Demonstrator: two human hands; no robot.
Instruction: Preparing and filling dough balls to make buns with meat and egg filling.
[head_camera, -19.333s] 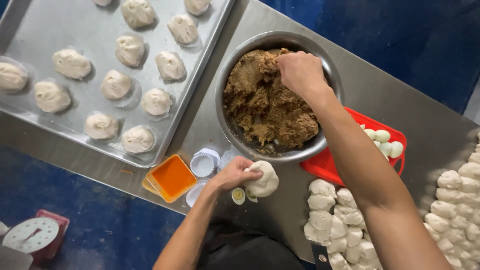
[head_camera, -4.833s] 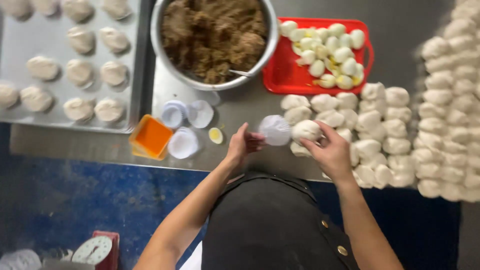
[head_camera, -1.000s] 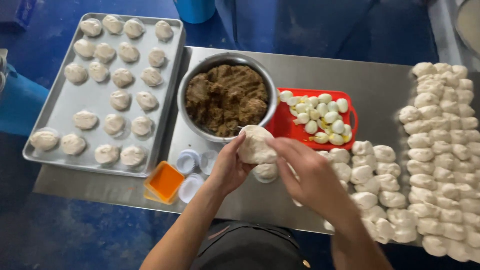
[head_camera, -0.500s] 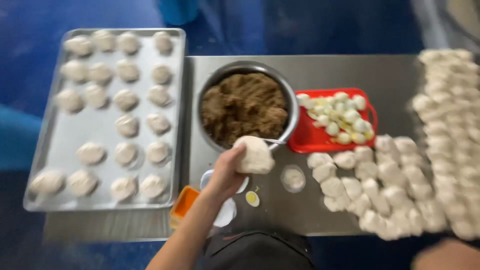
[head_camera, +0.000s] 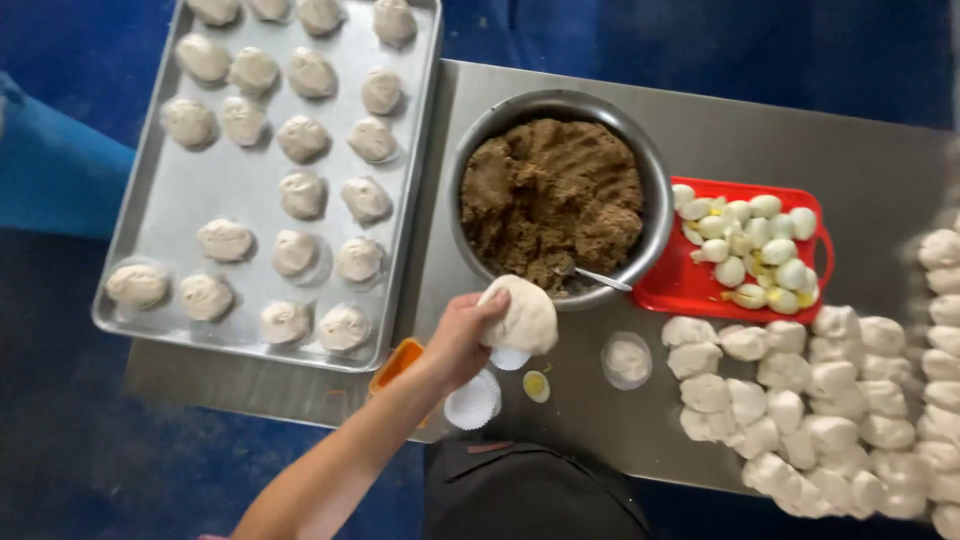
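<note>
the left hand (head_camera: 462, 335) was raised over the near edge of the grey stainless steel table (head_camera: 860, 170), with its forearm running down towards the lower left of the view. its fingers were curled partway closed around a flattened round piece of pale white dough (head_camera: 520, 315), gripping it along its left edge. the dough piece was held just in front of the rim of the large round metal bowl (head_camera: 650, 175), which was filled with brown minced filling (head_camera: 550, 200). a metal spoon (head_camera: 592, 275) rested in the filling at the near side of the bowl.

the right hand was out of view, so the state of its fingers could not be told.

directly below the held dough, white fluted paper cups (head_camera: 472, 402) lay on the table, with a small yellow egg piece (head_camera: 537, 385) just beside them. an orange plastic container (head_camera: 398, 362) sat partly hidden behind the left wrist. a single dough portion in a clear round cup (head_camera: 627, 360) stood to the right of the held piece.

a red rectangular plastic tray (head_camera: 820, 250) with cut boiled egg pieces (head_camera: 750, 245) lay to the right of the bowl. a large group of raw white dough lumps (head_camera: 800, 400) covered the right part of the table. to the left, a rectangular metal baking tray (head_camera: 200, 190) carried rows of shaped pale buns (head_camera: 300, 195) on paper liners.
</note>
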